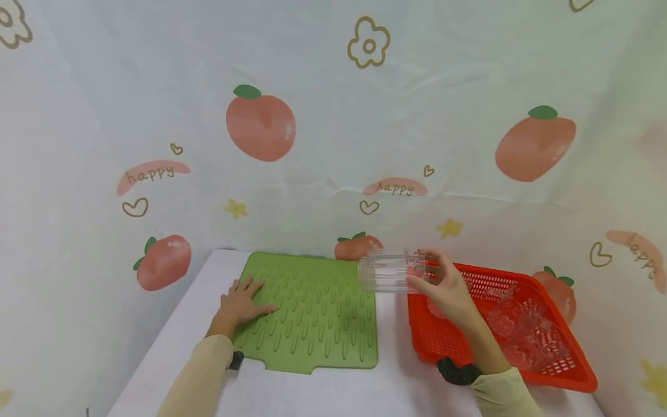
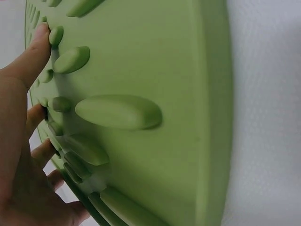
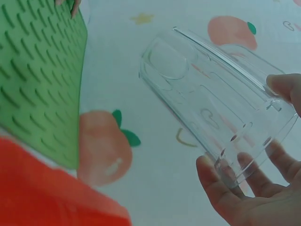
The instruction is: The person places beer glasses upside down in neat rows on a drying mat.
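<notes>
My right hand (image 1: 449, 294) grips a clear drinking glass (image 1: 387, 273) near one end. The glass lies sideways in the air, between the green drying mat (image 1: 323, 313) and the red basket (image 1: 426, 341). In the right wrist view, the thumb is on one side of the clear glass (image 3: 188, 80) and the fingers curl around the other. My left hand (image 1: 242, 307) rests with spread fingers on the left part of the mat. The left wrist view has the fingertips touching the mat (image 2: 178, 70) among its raised ridges.
Several clear glass pieces (image 1: 508, 318) lie in the perforated red basket at the right. A white cloth (image 1: 385, 382) covers the table. Behind it hangs a white curtain (image 1: 323, 127) printed with peaches and flowers.
</notes>
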`<control>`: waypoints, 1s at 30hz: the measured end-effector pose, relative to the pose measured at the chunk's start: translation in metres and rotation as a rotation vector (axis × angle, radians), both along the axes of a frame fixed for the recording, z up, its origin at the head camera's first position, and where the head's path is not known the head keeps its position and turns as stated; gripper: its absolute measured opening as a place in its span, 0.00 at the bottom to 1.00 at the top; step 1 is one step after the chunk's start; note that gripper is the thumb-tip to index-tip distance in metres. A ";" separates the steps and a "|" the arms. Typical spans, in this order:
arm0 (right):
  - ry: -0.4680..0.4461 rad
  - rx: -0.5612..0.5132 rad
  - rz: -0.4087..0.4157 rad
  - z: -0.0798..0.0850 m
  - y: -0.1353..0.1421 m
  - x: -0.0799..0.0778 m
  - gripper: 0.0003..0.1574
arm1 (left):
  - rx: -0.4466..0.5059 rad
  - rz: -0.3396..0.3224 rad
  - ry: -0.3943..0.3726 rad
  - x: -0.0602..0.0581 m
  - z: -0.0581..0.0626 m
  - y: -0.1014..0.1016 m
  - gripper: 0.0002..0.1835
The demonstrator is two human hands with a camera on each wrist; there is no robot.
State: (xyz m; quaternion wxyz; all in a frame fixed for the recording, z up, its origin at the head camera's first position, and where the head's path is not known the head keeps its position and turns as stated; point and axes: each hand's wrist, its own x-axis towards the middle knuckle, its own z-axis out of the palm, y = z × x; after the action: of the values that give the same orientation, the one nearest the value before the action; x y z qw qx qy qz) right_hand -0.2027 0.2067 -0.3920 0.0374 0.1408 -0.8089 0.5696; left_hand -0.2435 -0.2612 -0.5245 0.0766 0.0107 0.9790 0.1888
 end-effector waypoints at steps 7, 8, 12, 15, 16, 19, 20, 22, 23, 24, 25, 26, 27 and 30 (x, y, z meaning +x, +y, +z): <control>-0.065 -0.101 -0.005 -0.014 -0.025 -0.012 0.39 | 0.003 0.002 0.005 0.000 -0.003 -0.002 0.50; -0.068 -0.113 -0.004 -0.015 -0.029 -0.014 0.39 | 0.006 0.002 0.006 0.000 -0.003 -0.001 0.50; -0.073 -0.184 0.009 -0.020 -0.043 -0.017 0.39 | 0.014 0.007 0.004 0.001 -0.001 0.000 0.50; -0.084 -0.244 0.018 -0.024 -0.055 -0.018 0.40 | 0.013 0.009 0.004 0.002 0.000 0.001 0.50; -0.085 -0.258 0.018 -0.025 -0.059 -0.018 0.40 | 0.012 0.009 0.002 0.002 0.000 0.001 0.50; -0.093 -0.282 0.016 -0.029 -0.070 -0.020 0.40 | 0.012 0.009 -0.003 0.003 0.000 0.002 0.50; -0.094 -0.282 0.011 -0.031 -0.074 -0.020 0.39 | 0.012 0.009 -0.005 0.003 0.000 0.002 0.50; -0.095 -0.284 0.009 -0.034 -0.081 -0.022 0.39 | 0.013 0.007 -0.004 0.002 -0.001 0.001 0.50; -0.100 -0.283 0.005 -0.035 -0.084 -0.024 0.38 | 0.014 0.006 -0.003 0.001 -0.001 0.001 0.50; -0.105 -0.286 0.002 -0.036 -0.088 -0.025 0.38 | 0.014 0.005 -0.002 0.000 0.000 0.001 0.50; -0.107 -0.289 -0.002 -0.037 -0.091 -0.025 0.38 | 0.016 0.005 -0.003 0.000 0.000 0.001 0.50; -0.110 -0.292 -0.009 -0.038 -0.095 -0.026 0.38 | 0.018 0.006 -0.004 0.000 0.001 0.001 0.50; -0.109 -0.292 -0.015 -0.039 -0.099 -0.027 0.38 | 0.018 0.006 -0.005 0.000 0.001 0.001 0.51; -0.105 -0.300 -0.033 -0.042 -0.110 -0.030 0.39 | 0.018 0.010 -0.013 0.000 0.003 0.000 0.51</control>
State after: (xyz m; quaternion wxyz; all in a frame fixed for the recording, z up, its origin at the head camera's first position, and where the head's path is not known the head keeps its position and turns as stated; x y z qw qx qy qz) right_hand -0.2324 0.0966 -0.4340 0.0248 0.0903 -0.7179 0.6898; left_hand -0.2437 -0.2610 -0.5218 0.0819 0.0055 0.9768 0.1979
